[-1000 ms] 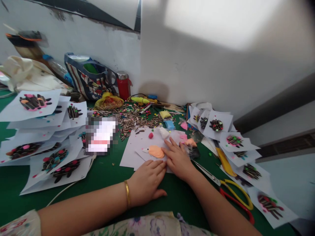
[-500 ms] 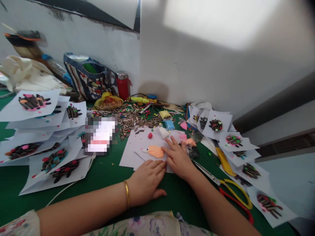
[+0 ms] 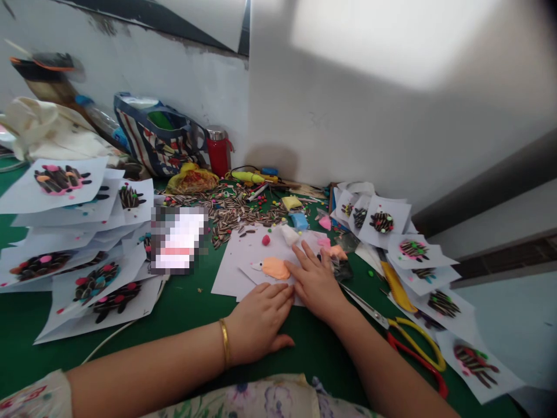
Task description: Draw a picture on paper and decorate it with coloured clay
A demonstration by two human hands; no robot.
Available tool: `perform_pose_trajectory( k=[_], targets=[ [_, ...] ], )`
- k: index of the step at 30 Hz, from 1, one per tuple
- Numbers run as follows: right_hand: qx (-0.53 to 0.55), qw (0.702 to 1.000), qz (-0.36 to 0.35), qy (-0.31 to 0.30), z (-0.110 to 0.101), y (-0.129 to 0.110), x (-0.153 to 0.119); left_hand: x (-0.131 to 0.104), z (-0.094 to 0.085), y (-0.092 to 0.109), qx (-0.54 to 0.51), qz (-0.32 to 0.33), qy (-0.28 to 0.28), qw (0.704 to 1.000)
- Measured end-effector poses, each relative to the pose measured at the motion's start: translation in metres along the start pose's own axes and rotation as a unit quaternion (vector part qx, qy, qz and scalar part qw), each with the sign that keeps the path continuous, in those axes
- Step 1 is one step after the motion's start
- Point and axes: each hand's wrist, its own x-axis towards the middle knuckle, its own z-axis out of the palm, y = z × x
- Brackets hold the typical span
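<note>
An orange clay shape (image 3: 275, 267) with a white pointed head and a dark eye lies flat on white paper (image 3: 235, 255). My left hand (image 3: 263, 316) rests at the near edge of the paper, fingers stretched out, holding nothing. Flat on the paper's right side lies my right hand (image 3: 315, 278), its fingers spread and one fingertip at the orange clay's right end. Beyond the fingers sit a lump of white clay (image 3: 289, 234) and a small red ball (image 3: 266, 240). Pink clay (image 3: 322, 241) is partly hidden behind the right hand.
Sunflower seeds (image 3: 230, 212) are scattered at the back. Scissors (image 3: 391, 323) and a yellow-handled cutter (image 3: 398, 284) lie at right. Papers with seed-covered figures are stacked at left (image 3: 78, 203) and right (image 3: 383, 219). A blurred-out phone (image 3: 176, 241) and red flask (image 3: 218, 152) stand left.
</note>
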Motion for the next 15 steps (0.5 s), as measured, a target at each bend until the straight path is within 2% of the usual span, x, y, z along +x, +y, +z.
perform_pose_trajectory(
  k=[3, 9, 15],
  targets=[
    [0.013, 1.000, 0.001, -0.019, 0.0005, -0.0015, 0.0019, -0.0001, -0.0005, 0.0001, 0.002, 0.000, 0.001, 1.000],
    [0.054, 0.998, 0.032, 0.004, 0.0028, 0.0057, 0.0020, -0.0004, -0.0013, -0.0004, 0.008, 0.006, -0.003, 1.000],
    [0.095, 0.994, 0.036, -0.034, 0.0067, 0.0044, 0.0035, 0.0002, -0.0022, -0.0001, 0.012, 0.005, -0.016, 1.000]
  ],
)
